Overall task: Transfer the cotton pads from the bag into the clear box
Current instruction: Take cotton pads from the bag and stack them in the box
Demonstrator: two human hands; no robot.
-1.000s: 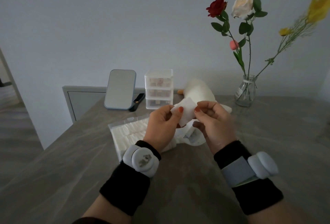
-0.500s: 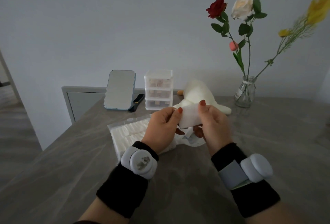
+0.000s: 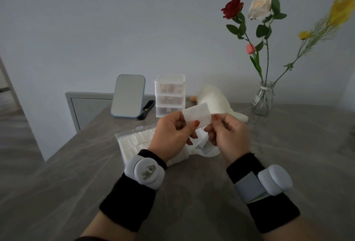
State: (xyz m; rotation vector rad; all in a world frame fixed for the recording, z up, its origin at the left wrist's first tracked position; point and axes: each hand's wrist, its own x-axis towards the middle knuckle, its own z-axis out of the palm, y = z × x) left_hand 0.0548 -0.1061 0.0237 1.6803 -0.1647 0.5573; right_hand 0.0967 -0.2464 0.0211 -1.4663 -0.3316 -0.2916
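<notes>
One cotton pad (image 3: 196,115) is held in the air over the bench (image 3: 192,202), between both hands.
Left hand (image 3: 172,135): grip clamped on the pad's lower left edge, thumb in front, fingers behind.
Right hand (image 3: 228,135): grip clamped on the pad's lower right corner, thumb and forefinger pinching.
The pad sticks up above both grips, slightly tilted with its right end lower. Most of its face is clear of the fingers.

Bag of cotton pads (image 3: 132,142): one, clear, lying flat on the bench just beyond the left wrist. The pads inside sit packed in rows, and I cannot count them.
Crumpled white packaging (image 3: 205,144) with some print lies on the bench directly under the hands. I cannot tell what it is.
Clear three-drawer box (image 3: 170,95): one, upright at the back of the bench, well apart from the hands, with its drawers pushed in.

Other items, counted:
- One standing mirror (image 3: 128,95), left of the box.
- One white plush toy (image 3: 217,102), right of the box.
- One glass vase (image 3: 263,97), far right, holding one red rose (image 3: 232,7), one white rose (image 3: 260,7) and yellow sprigs.
- Two black wristbands, each carrying a pale sensor pod.
</notes>
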